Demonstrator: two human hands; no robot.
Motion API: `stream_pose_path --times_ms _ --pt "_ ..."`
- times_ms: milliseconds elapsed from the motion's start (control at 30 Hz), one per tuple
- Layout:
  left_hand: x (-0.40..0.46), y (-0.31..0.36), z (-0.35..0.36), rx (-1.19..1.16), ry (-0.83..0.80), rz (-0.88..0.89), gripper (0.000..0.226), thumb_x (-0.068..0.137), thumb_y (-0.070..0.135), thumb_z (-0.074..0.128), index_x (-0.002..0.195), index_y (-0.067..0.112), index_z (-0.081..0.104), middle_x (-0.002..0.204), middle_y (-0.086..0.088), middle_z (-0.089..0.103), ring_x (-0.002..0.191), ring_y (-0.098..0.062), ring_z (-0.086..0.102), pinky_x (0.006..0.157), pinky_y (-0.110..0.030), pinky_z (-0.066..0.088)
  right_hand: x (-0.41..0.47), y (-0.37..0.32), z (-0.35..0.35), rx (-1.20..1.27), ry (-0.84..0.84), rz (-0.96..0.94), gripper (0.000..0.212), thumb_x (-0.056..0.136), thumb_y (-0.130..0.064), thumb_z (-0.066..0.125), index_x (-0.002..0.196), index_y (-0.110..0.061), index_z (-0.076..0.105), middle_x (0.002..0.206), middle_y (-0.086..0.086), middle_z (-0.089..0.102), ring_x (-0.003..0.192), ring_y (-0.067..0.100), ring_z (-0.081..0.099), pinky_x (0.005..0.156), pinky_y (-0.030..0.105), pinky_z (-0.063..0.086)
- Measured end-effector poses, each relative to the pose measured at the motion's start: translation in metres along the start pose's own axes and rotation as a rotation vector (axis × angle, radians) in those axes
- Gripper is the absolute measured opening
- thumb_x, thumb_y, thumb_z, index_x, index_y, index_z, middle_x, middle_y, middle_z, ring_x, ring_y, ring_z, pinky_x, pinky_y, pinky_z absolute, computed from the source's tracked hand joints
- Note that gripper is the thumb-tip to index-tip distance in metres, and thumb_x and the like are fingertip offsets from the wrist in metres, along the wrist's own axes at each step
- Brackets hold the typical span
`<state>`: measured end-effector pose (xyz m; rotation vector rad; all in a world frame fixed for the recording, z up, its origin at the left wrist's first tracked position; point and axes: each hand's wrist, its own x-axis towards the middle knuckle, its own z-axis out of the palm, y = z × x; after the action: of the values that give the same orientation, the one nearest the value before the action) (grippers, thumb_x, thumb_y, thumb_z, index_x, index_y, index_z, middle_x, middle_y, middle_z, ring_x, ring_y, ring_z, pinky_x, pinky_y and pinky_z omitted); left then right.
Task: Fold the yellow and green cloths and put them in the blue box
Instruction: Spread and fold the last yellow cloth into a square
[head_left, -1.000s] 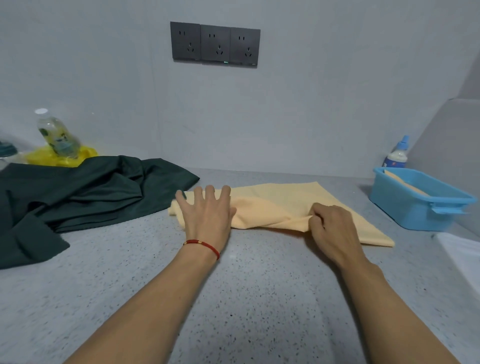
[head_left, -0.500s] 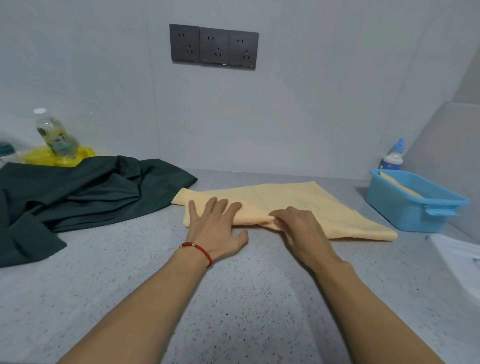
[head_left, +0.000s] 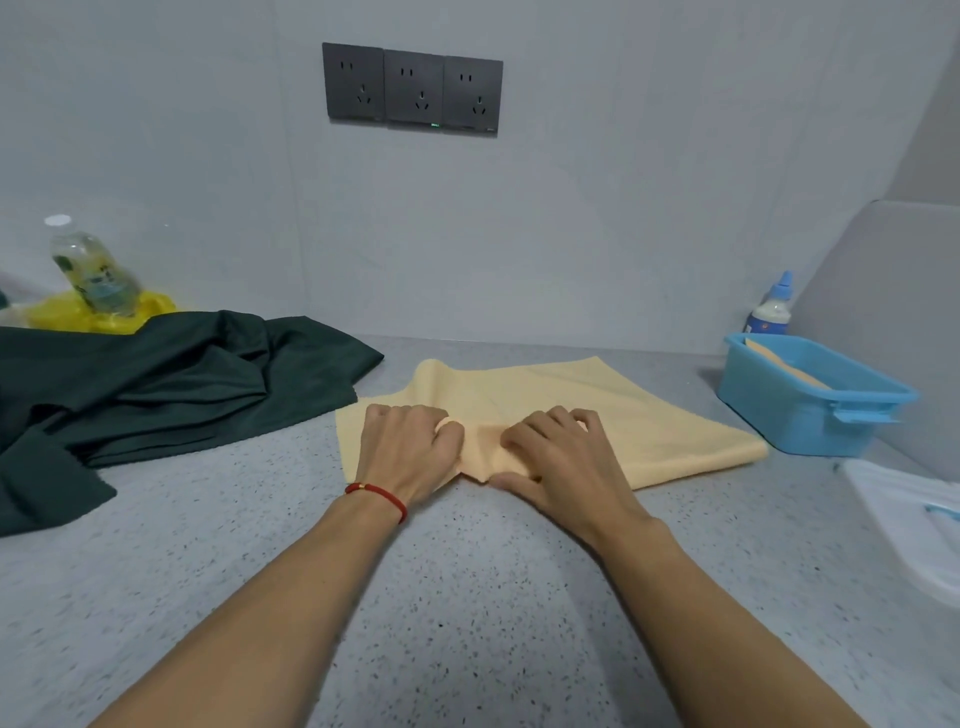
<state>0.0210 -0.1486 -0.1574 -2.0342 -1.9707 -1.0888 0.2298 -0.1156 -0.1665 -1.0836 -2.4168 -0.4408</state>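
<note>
Both hands on yellow cloth near edge, pinching.

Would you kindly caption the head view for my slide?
Both hands, left hand and right hand, pinch the pale yellow cloth on the speckled grey counter.

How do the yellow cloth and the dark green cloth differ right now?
The yellow cloth lies mostly flat, both hands gripping it; the green cloth sits crumpled and untouched. The yellow cloth is pale and in the middle; the green cloth is dark, far left. Both rest on the speckled counter, outside the blue box.
</note>
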Motion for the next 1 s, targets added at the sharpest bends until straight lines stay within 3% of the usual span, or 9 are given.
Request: stream_pose_path --times_ms 133,233,367,533,667,767,833,933,1000 --pt "0.005 -0.009 0.007 0.087 -0.022 -0.131 0.029 0.085 0.035 0.032 0.076 0.022 0.056 0.055 0.006 0.052 0.058 -0.016 0.047 0.078 -0.038 0.031 -0.001 0.010 0.001 0.032 0.062 0.038 0.021 0.107 -0.033 0.047 0.102 -0.027 0.066 0.092 -0.011 0.069 0.089 0.016 0.060 0.095 0.035 0.034" --pt "0.008 -0.014 0.008 0.194 -0.082 -0.203 0.023 0.093 0.027 0.039 0.097 0.026 0.062 0.075 0.009 0.063 0.075 -0.019 0.058 0.098 -0.044 0.034 -0.004 0.016 -0.004 0.243 0.194 0.160 0.019 0.108 -0.028 0.047 0.097 -0.025 0.062 0.087 -0.011 0.066 0.078 0.014 0.054 0.086 0.033 0.035" --pt "0.006 -0.016 0.006 0.144 -0.159 -0.247 0.033 0.098 0.034 0.033 0.108 0.028 0.064 0.087 0.006 0.064 0.090 -0.022 0.059 0.104 -0.050 0.031 -0.006 0.019 -0.002 0.230 0.129 0.246 0.025 0.109 -0.034 0.043 0.096 -0.024 0.062 0.079 -0.007 0.063 0.074 0.017 0.054 0.089 0.037 0.036" --pt "-0.003 0.004 0.009 0.068 -0.144 0.194 0.044 0.093 0.054 0.041 0.129 0.031 0.053 0.124 0.008 0.061 0.119 -0.016 0.051 0.104 -0.045 0.036 -0.002 0.017 -0.003 0.150 0.072 0.409 0.028 0.108 -0.036 0.043 0.105 -0.021 0.066 0.084 -0.001 0.068 0.081 0.022 0.059 0.089 0.036 0.032" --pt "-0.003 0.009 0.019 0.086 -0.074 0.218 0.020 0.102 0.033 0.049 0.118 0.023 0.055 0.090 -0.003 0.068 0.088 -0.030 0.061 0.072 -0.037 0.035 -0.001 0.003 -0.010 0.045 0.241 0.251 0.027 0.102 -0.044 0.049 0.121 -0.028 0.060 0.114 -0.008 0.060 0.105 0.016 0.054 0.098 0.039 0.033" --pt "-0.003 0.004 0.014 -0.026 -0.017 0.147 0.018 0.103 0.035 0.050 0.113 0.023 0.058 0.080 -0.006 0.070 0.080 -0.033 0.060 0.067 -0.039 0.038 0.000 -0.013 -0.008 0.050 0.003 0.057 0.043 0.095 -0.065 0.049 0.123 -0.033 0.058 0.116 -0.013 0.061 0.107 0.013 0.052 0.101 0.040 0.033" --pt "-0.003 0.000 0.010 -0.074 0.029 0.079 0.015 0.101 0.038 0.052 0.108 0.027 0.059 0.073 -0.002 0.067 0.077 -0.031 0.059 0.065 -0.038 0.037 0.003 -0.013 -0.004 -0.035 -0.062 0.023 0.038 0.101 -0.059 0.043 0.117 -0.031 0.064 0.110 -0.009 0.067 0.106 0.017 0.056 0.102 0.042 0.032" --pt "-0.003 0.001 0.005 -0.121 0.045 -0.036 0.020 0.098 0.048 0.049 0.099 0.031 0.059 0.067 0.002 0.062 0.072 -0.026 0.057 0.061 -0.036 0.035 0.002 -0.010 -0.009 0.039 0.160 0.014 0.049 0.110 -0.046 0.026 0.099 -0.022 0.068 0.088 -0.005 0.069 0.090 0.021 0.060 0.096 0.040 0.035" --pt "0.000 -0.001 0.002 -0.135 0.009 -0.121 0.039 0.091 0.059 0.033 0.092 0.030 0.058 0.071 0.002 0.061 0.073 -0.026 0.055 0.058 -0.036 0.032 0.002 -0.007 -0.012 0.087 0.298 0.015 0.046 0.110 -0.041 0.029 0.100 -0.020 0.069 0.087 -0.005 0.066 0.090 0.020 0.057 0.094 0.041 0.036"
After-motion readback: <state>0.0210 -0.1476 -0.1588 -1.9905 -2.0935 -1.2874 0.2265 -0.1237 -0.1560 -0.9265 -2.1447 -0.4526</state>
